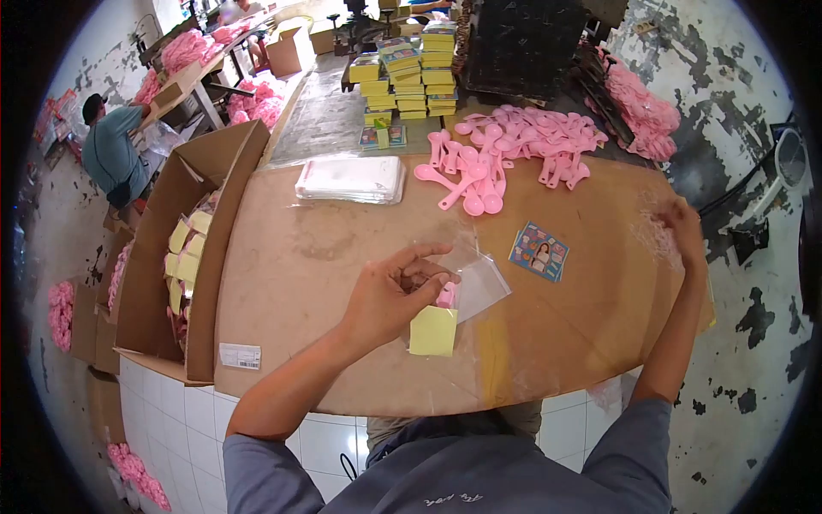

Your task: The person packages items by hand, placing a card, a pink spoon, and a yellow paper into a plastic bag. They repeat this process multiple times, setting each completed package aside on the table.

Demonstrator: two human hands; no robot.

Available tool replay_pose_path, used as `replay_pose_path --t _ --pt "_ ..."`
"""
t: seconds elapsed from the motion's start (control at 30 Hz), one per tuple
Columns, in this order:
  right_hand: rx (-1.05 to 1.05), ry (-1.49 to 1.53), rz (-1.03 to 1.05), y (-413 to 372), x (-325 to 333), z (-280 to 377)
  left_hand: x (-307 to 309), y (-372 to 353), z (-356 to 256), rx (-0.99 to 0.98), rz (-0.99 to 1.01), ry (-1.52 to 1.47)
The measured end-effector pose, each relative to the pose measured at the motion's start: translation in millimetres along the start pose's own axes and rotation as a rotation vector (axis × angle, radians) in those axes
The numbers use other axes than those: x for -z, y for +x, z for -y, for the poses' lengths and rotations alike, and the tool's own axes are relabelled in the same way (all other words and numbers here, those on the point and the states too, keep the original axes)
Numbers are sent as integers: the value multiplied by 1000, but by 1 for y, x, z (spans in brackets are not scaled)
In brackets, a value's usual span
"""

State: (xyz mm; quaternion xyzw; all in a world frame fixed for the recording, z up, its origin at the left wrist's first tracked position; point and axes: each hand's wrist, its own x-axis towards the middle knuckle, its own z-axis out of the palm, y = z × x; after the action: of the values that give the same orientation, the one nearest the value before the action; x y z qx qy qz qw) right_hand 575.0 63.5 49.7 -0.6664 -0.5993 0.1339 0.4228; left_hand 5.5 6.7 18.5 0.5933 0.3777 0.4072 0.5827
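My left hand [402,287] is over the middle of the cardboard-topped table, with thumb and fingers closed on a clear plastic bag [486,283]. A bit of pink plastic [446,295] shows below the fingertips, and under it is a pale yellow card [433,332]. Out at the table's right side is my right hand [682,230], blurred, its fingers bent beside a crumpled piece of clear film [655,238]; I cannot tell whether it grips the film. Between the hands lie a few blue printed cards [539,251], fanned slightly.
Pink spoons [531,137] are heaped at the back, left of which lies a stack of clear bags [351,180]. Behind stand piles of yellow-edged cards [407,77]. A large carton [240,197] holding yellow-backed packs borders the left side. A person [120,150] works beyond it.
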Motion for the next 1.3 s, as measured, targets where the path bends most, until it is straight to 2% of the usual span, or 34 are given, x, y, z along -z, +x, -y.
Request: replay_pose_path --t 0.1,0.2,0.3,0.4,0.5,0.6,0.7,0.77,0.83,0.9,1.0,1.1,1.17,1.23,1.3 --pt "478 -886 -150 -17 12 -62 3 3 4 -5 -11 137" --pt "278 -584 -81 -29 19 -14 3 7 13 4 -42 45" --pt "-192 -49 30 -24 10 35 4 9 13 18 -47 -20" --pt "24 4 191 -19 -5 20 4 10 12 42 -22 -21" --pt "-26 101 226 -19 -20 48 4 11 19 -28 -30 -80" --pt "6 656 409 -11 -4 43 9 10 13 43 6 12" --pt "-237 398 157 16 6 -16 10 9 12 38 25 30" --pt "69 -692 -34 1 -3 -23 10 9 17 15 11 30" --pt "148 -847 -51 0 -2 -21 9 10 21 -9 -1 24" --pt "-23 -69 117 3 5 6 8 11 24 -32 -10 16" --pt "-206 210 207 10 10 8 7 11 22 -9 -19 -4" --pt "247 -1179 -125 -23 -32 53 8 12 24 -12 -42 44" --pt "561 -676 -73 -30 -63 75 5 11 18 23 -68 8" --pt "469 -267 184 -49 -105 110 5 11 17 44 -84 -3" --pt "489 -113 379 -76 -140 156 7 12 19 47 -79 13"
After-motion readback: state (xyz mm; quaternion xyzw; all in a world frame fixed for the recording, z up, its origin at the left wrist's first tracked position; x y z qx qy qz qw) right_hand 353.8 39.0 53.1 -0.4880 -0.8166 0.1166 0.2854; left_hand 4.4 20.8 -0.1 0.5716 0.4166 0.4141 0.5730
